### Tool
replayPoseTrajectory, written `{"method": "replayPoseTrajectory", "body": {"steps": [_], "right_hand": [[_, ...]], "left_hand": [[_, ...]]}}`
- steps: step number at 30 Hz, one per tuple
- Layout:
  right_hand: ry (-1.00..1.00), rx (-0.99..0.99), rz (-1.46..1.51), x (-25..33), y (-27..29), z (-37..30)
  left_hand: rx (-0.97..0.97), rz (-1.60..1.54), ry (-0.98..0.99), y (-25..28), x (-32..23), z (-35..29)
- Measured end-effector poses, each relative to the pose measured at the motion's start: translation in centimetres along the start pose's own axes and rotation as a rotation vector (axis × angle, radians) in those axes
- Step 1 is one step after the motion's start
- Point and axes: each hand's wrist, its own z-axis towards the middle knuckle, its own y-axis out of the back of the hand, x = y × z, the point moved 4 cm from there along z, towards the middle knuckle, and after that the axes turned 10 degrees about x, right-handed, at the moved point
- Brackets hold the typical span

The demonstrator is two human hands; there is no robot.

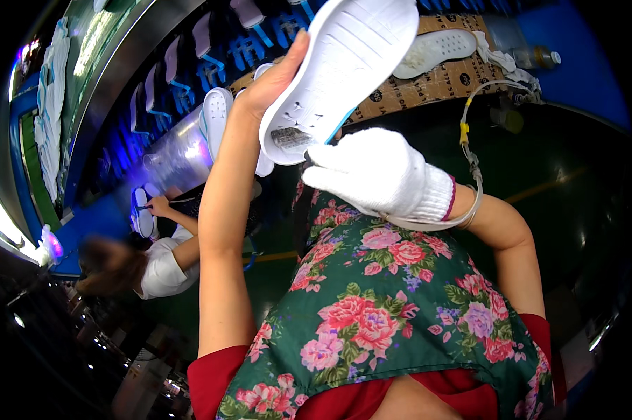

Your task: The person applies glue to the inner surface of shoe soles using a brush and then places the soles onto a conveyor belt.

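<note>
My left hand, bare, grips a white shoe sole by its left edge and holds it up tilted, heel end toward me. A dark, glossy patch and several small slots show in the sole's heel area, and a blue line runs along its right edge. At the heel's lower right is my right hand in a white knit glove, its fingers closed together. Something small and dark shows at the glove's fingertips; what it is I cannot make out. A pale tube or strap loops round the right wrist.
Another white sole lies on a cardboard strip at the bench's far side, by a crumpled cloth and a clear bottle. Left stand more soles and a conveyor. A co-worker handles a sole at lower left.
</note>
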Motion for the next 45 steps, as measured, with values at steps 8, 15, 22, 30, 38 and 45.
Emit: {"method": "replayPoseTrajectory", "body": {"steps": [8, 15, 22, 30, 38, 45], "right_hand": [[-0.105, 0.016, 0.454, -1.7, 1.3, 1.1], [-0.162, 0.199, 0.5, -3.1, -0.8, 0.2], [-0.567, 0.098, 1.0, -4.3, -0.4, -1.2], [-0.738, -0.441, 0.841, -7.5, 3.3, -2.7], [-0.453, -0.119, 0.403, -6.2, 4.6, 0.6], [-0.407, -0.167, 0.308, -3.4, 4.7, -0.3]], "left_hand": [[0.076, 0.565, 0.507, -1.0, -1.0, -0.3], [0.22, 0.84, 0.589, -1.7, -1.8, -0.1], [0.244, 0.532, 0.49, -0.9, -1.3, -0.9], [0.515, -1.136, -0.114, -2.1, 5.6, -1.3], [0.018, -0.688, -0.188, -4.1, 7.9, -1.7], [0.133, -0.979, -0.446, -5.4, 3.8, -4.5]]}}
